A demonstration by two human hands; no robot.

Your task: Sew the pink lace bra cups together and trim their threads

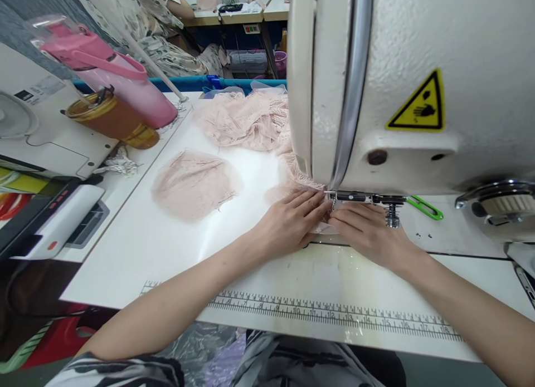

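Observation:
My left hand [292,223] lies flat on a piece of pale pink lace fabric [298,178] just left of the sewing machine's presser foot [334,197], fingers stretched toward the needle. My right hand [370,231] presses down on the same fabric right beside it, fingers together and pointing left under the white sewing machine head [409,86]. The two hands almost touch at the fingertips. The fabric under them is mostly hidden.
A round pink lace piece [194,184] and a heap of pink lace [242,119] lie on the white table [167,248]. A pink bottle [112,75] and brown cup [108,117] stand at left. A printed ruler [334,314] runs along the front edge. Another person sits at the back.

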